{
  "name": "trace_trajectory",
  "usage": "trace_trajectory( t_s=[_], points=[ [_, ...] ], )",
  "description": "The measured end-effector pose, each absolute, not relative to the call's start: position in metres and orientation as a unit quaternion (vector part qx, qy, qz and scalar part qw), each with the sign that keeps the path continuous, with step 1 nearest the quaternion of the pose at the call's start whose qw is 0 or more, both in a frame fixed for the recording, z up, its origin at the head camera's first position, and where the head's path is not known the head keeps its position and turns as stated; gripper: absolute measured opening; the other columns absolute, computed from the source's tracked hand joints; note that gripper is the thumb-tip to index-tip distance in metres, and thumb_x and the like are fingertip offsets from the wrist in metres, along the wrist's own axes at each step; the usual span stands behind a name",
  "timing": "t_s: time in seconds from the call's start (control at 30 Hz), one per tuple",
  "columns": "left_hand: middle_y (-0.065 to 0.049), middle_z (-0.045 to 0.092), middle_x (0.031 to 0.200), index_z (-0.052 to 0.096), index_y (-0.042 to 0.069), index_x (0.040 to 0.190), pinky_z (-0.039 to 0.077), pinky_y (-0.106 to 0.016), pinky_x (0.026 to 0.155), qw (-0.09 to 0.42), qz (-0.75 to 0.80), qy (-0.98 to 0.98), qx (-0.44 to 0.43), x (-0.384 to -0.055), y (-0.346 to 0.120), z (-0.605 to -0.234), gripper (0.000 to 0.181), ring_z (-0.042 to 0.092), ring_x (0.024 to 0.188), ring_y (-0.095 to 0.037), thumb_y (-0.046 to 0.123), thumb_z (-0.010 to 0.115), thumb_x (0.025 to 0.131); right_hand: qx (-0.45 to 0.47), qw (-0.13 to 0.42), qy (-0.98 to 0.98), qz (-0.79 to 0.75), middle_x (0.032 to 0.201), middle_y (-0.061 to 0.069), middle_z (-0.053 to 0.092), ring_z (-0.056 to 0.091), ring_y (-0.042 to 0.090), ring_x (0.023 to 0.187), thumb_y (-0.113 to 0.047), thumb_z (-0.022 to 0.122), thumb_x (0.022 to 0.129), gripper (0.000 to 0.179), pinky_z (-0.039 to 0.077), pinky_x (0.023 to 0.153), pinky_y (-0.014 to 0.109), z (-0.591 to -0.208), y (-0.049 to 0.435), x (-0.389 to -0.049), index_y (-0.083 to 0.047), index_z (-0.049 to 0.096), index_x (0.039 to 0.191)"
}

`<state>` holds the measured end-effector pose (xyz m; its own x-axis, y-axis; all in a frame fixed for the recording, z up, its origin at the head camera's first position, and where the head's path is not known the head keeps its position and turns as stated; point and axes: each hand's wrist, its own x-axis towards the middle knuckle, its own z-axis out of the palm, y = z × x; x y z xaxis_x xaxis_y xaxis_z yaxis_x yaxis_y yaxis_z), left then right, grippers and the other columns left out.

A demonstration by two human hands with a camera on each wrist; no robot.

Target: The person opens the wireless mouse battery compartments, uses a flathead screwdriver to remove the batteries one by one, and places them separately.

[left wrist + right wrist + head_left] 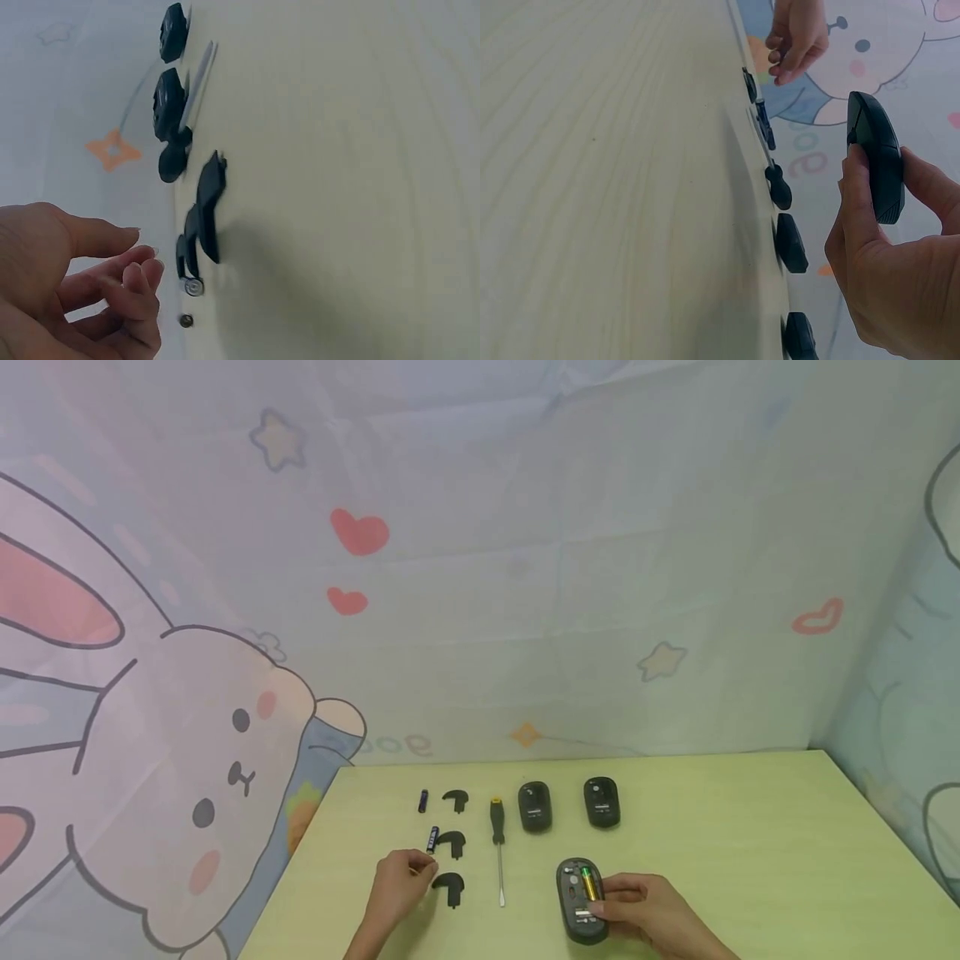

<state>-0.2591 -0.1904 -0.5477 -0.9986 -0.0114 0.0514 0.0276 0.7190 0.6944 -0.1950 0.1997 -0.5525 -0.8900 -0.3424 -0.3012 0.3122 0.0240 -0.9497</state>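
Observation:
My right hand [651, 906] grips a black computer mouse [577, 918] by its sides, underside up. A green and gold battery [588, 883] lies in the mouse's uncovered compartment, and my thumb reaches over the lower part of the underside. In the right wrist view the mouse [877, 161] stands on edge between thumb and fingers, above the table. My left hand [401, 881] hovers over the left of the table with loosely bent fingers and nothing in them. Near its fingertips are a dark blue battery [432, 839] and a black battery cover [451, 888].
Two more battery covers [455, 800] [452, 842] line up behind the nearest one. Another dark battery [423, 801] lies at the back left. A flathead screwdriver [498, 843] lies mid-table, and two black mice [535, 807] [602, 802] sit near the back edge before a printed cloth [585, 568].

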Motion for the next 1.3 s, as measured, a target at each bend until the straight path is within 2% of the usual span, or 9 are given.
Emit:
trace_trajectory(
  t_s=[0.33,0.53,0.63,0.8,1.1,1.3],
  points=[
    [-0.001,0.072,0.087,0.080,0.007,0.099,0.046,-0.019,0.057,0.046,-0.338,-0.939,-0.047,-0.255,-0.175,-0.530,0.010,0.057,0.073,-0.009,0.014,0.074,0.096,-0.013,0.235,0.675,-0.699,0.117,0.014,0.078,0.075,0.018,0.104,-0.021,0.081,0.094,0.063,0.066,0.092,0.037,-0.551,0.200,-0.195,0.016,0.056,0.138],
    [-0.003,0.072,0.093,0.075,0.001,0.116,0.047,-0.020,0.058,0.065,-0.307,-0.946,-0.084,-0.254,-0.168,-0.528,0.025,0.057,0.075,-0.010,0.017,0.074,0.097,0.003,0.229,0.686,-0.690,0.118,0.017,0.077,0.074,0.020,0.104,-0.025,0.084,0.092,0.065,0.066,0.092,0.038,-0.551,0.199,-0.195,0.015,0.057,0.137],
    [-0.007,0.073,0.100,0.073,0.000,0.120,0.054,-0.025,0.066,0.076,-0.282,-0.950,-0.111,-0.256,-0.163,-0.527,0.029,0.064,0.084,-0.017,0.020,0.074,0.098,0.014,0.226,0.691,-0.686,0.118,0.017,0.077,0.074,0.020,0.102,-0.028,0.085,0.090,0.067,0.066,0.092,0.038,-0.550,0.199,-0.196,0.013,0.059,0.136],
    [-0.015,0.073,0.114,0.073,0.000,0.122,0.063,-0.042,0.081,0.096,-0.219,-0.960,-0.146,-0.264,-0.153,-0.526,0.035,0.070,0.101,-0.029,0.028,0.073,0.100,0.011,0.222,0.685,-0.694,0.117,0.015,0.078,0.075,0.019,0.099,-0.027,0.085,0.090,0.064,0.066,0.091,0.036,-0.548,0.201,-0.195,0.012,0.061,0.135],
    [-0.027,0.061,0.138,0.058,-0.007,0.141,0.060,-0.056,0.098,0.069,-0.143,-0.972,-0.175,-0.282,-0.139,-0.520,0.056,0.062,0.128,-0.044,0.032,0.069,0.102,0.006,0.221,0.673,-0.706,0.121,0.015,0.076,0.073,0.020,0.103,-0.024,0.084,0.091,0.064,0.066,0.094,0.038,-0.549,0.204,-0.195,0.013,0.059,0.136],
    [-0.030,0.054,0.151,0.051,-0.006,0.149,0.055,-0.061,0.108,0.035,-0.097,-0.979,-0.178,-0.297,-0.129,-0.525,0.065,0.053,0.140,-0.047,0.042,0.062,0.106,-0.020,0.217,0.651,-0.727,0.120,0.014,0.077,0.074,0.020,0.103,-0.017,0.080,0.094,0.059,0.066,0.093,0.037,-0.553,0.206,-0.195,0.017,0.056,0.136]
  ],
)
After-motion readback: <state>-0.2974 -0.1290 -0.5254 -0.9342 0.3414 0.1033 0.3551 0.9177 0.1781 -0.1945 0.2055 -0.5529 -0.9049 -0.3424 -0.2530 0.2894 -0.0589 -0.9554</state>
